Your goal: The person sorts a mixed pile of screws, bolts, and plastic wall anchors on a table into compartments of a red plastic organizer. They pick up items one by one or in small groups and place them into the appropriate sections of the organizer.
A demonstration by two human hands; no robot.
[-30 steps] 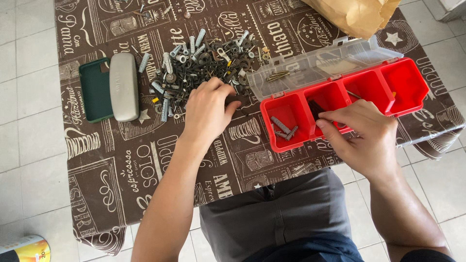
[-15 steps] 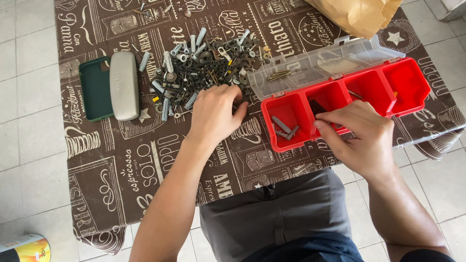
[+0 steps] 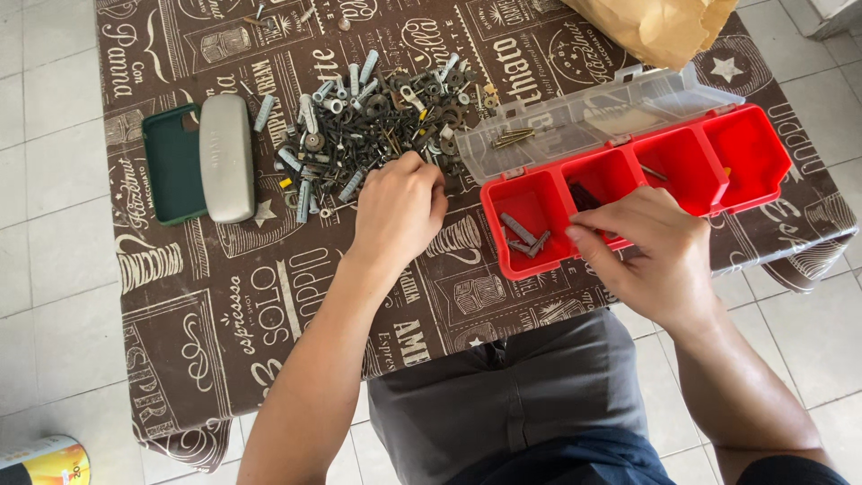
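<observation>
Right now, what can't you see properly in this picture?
All in the head view:
- Left hand: its fingertips curl into the pile of small hardware, so whether they pinch anything is hidden.
- Right hand: it covers part of the red organizer box; whatever lies beneath is hidden.
- Brown paper bag: cut off by the top edge.
- Yellow can: cut off by the bottom edge.
- Single pieces in the pile: too small to tell apart.
</observation>
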